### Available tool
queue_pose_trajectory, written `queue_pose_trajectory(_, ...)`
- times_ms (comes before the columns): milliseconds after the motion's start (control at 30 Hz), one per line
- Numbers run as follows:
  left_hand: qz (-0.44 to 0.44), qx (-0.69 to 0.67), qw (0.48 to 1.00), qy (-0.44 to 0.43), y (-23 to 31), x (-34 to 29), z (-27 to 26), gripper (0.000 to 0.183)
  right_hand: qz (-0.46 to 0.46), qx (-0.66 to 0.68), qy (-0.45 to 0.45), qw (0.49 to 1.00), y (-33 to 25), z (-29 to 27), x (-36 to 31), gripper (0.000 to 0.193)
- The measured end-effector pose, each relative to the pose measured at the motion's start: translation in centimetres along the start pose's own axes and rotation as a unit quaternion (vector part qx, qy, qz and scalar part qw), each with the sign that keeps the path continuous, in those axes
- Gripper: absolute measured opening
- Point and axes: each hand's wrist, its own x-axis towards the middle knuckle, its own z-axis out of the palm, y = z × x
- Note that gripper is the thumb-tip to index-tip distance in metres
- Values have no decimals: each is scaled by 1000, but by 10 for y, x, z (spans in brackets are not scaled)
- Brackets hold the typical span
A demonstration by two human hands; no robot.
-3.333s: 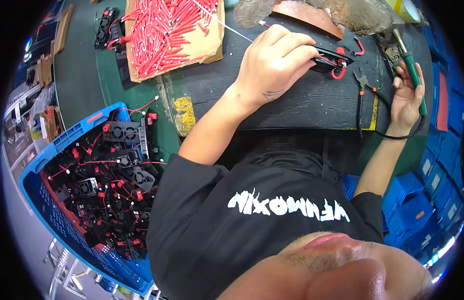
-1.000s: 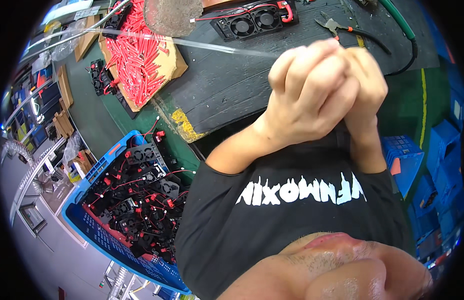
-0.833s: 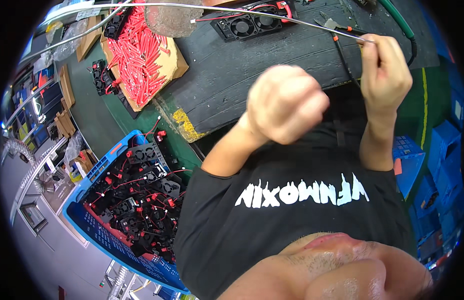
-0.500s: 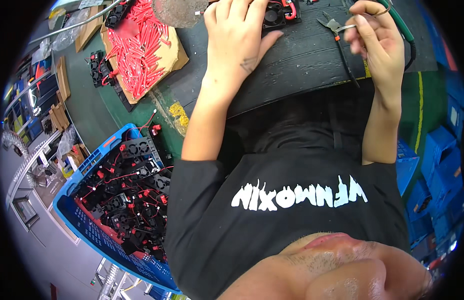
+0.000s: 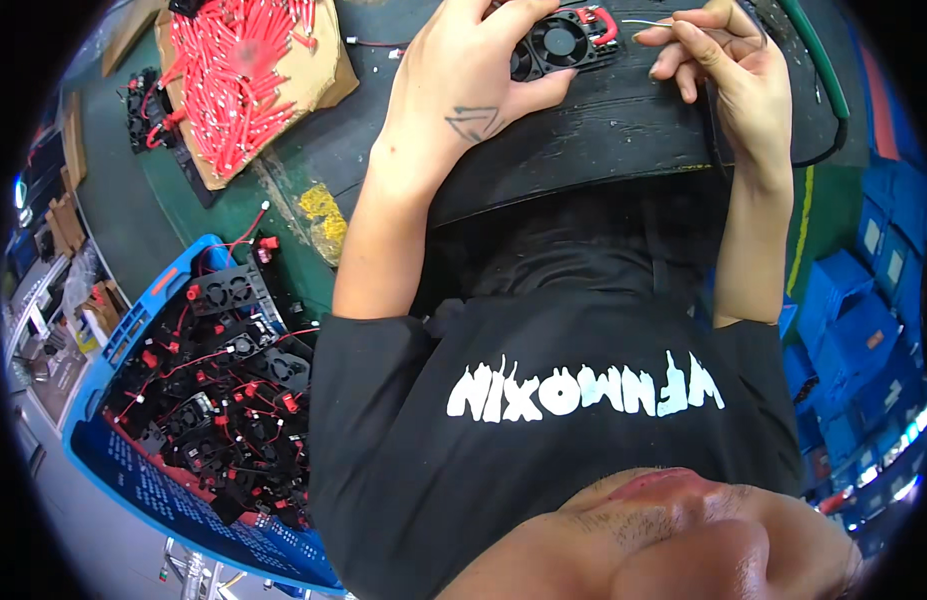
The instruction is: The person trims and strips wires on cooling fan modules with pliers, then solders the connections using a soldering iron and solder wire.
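My left hand (image 5: 453, 85) rests on a black double-fan unit (image 5: 563, 42) on the dark work surface. Its fingers curl over the unit's left end and the thumb lies along the near edge. A thick red wire loop (image 5: 605, 26) sits at the unit's right end. Right of it, my right hand (image 5: 733, 65) pinches a thin silvery wire (image 5: 645, 22), which looks like solder. The wire's free tip points left toward the red loop, with a small gap between them. A green handle (image 5: 815, 55) with a black cable lies beyond my right hand.
Many short red wires (image 5: 233, 95) lie on a cardboard piece (image 5: 323, 65) at the left. Below it, a blue basket (image 5: 71, 440) holds many black fan units with red leads. Another fan unit (image 5: 145, 110) lies left of the cardboard. Blue bins (image 5: 848, 320) are stacked at the right.
My right hand has moved left with the wire, bringing its tip near the fan unit's red loop. The pliers seen before are no longer clearly visible. The whole view has shifted slightly.
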Motion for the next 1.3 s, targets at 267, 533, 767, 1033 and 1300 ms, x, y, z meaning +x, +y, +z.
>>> queue_pose_trajectory(267, 12, -21, 1000, 15, -11, -8, 0, 51, -108, -107, 26, 988, 24, -19, 10, 12)
queue_pose_trajectory(533, 24, -19, 999, 23, -15, -9, 3, 50, -114, -123, 38, 985, 23, -2, 9, 12)
queue_pose_trajectory(767, 61, -28, 996, 60, -20, -11, 12, 50, -152, -170, 37, 973, 28, 0, 6, 12)
queue_pose_trajectory(1033, 65, -24, 997, 25, -19, -12, 9, 48, -162, -142, 28, 976, 32, 3, 7, 13)
queue_pose_trajectory(1300, 88, -30, 993, 78, -24, -13, 14, 42, -178, -180, 32, 967, 27, 7, 8, 13)
